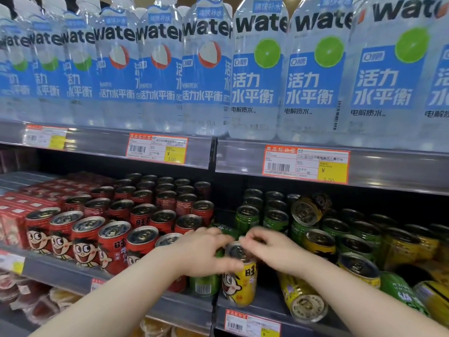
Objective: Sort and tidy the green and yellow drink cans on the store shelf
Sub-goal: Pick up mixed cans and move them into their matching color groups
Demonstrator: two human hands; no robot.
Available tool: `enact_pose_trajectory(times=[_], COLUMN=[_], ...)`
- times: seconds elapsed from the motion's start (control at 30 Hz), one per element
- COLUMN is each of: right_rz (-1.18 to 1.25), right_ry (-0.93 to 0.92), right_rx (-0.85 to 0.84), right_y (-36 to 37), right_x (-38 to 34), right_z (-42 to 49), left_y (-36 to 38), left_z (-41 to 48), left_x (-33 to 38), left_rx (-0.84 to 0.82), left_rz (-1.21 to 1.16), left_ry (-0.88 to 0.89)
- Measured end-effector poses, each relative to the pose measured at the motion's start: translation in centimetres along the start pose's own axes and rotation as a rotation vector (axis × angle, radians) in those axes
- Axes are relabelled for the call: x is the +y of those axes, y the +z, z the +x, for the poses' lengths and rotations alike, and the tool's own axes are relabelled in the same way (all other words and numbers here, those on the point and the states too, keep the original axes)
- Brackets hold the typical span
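An upright yellow can [239,283] with a cartoon face stands at the front edge of the middle shelf. My left hand [204,251] wraps its upper left side, thumb across the front. My right hand [269,249] touches its rim from the right, fingers curled over the top. Beside it on the left stands a green can [204,284], partly hidden by my left hand. A yellow can [301,297] lies on its side to the right. Upright green cans [274,220] and yellow cans [318,244] stand mixed behind; one yellow can [309,209] lies tilted on top of them.
Red cans [114,239] fill the shelf on the left, with red cartons [14,222] beyond them. Large water bottles [257,76] stand on the shelf above. More toppled green and yellow cans [401,288] lie at the right. Price labels [306,164] line the shelf rails.
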State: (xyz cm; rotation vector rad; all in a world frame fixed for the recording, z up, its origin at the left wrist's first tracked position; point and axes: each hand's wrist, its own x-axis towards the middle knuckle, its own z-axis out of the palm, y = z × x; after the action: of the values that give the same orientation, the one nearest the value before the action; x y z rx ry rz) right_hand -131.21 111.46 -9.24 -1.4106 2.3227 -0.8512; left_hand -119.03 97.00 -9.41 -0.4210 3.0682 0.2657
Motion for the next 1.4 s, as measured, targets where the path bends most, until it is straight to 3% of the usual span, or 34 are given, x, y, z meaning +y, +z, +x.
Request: enact_pose_trajectory(times=[0.1,0.23,0.37,0.5,0.6,0.97,1.1,1.2,1.3,1.4], right_rz=[-0.136,-0.376,-0.569,-0.955,-1.024,-0.534,-0.039,0.255,0.310,0.233], right_ry=[-0.018,0.001,0.051,-0.057,-0.091,-0.112,-0.082,-0.078,-0.064,-0.042], right_rx=[0.092,0.031,-0.110,-0.108,-0.066,0.040,0.100,0.084,0.067,0.022], right_y=[-0.8,-0.5,0.3,1.1,1.5,0.0,-1.1,-1.5,-1.5,-1.3], right_x=[-0.1,-0.4,-0.2,0.0,0.4,0.6,1.1,1.1,1.5,1.4], right_z=[3.1,6.3,8.0,8.8,9.0,7.6,7.1,6.2,5.8,5.4], left_y=[-1.0,-2.3,-1.8,-0.3,0.2,-0.4,-1.9,-2.5,-2.6,-2.7], left_z=[1.0,2.8,4.3,5.3,5.4,5.5,5.3,5.2,5.1,5.1], left_x=[-1.1,-2.6,-3.2,-4.6,-4.9,-4.7,-4.4,-4.0,-3.9,-4.0], left_rx=[0.135,0.265,0.167,0.112,0.139,0.141,0.152,0.192,0.216,0.254], left_rz=[-0.183,0.129,0.099,-0.068,-0.082,-0.148,-0.259,-0.516,-0.686,-0.697], left_ry=[-0.082,-0.167,-0.192,-0.208,-0.204,-0.220,-0.255,-0.213,-0.170,-0.128])
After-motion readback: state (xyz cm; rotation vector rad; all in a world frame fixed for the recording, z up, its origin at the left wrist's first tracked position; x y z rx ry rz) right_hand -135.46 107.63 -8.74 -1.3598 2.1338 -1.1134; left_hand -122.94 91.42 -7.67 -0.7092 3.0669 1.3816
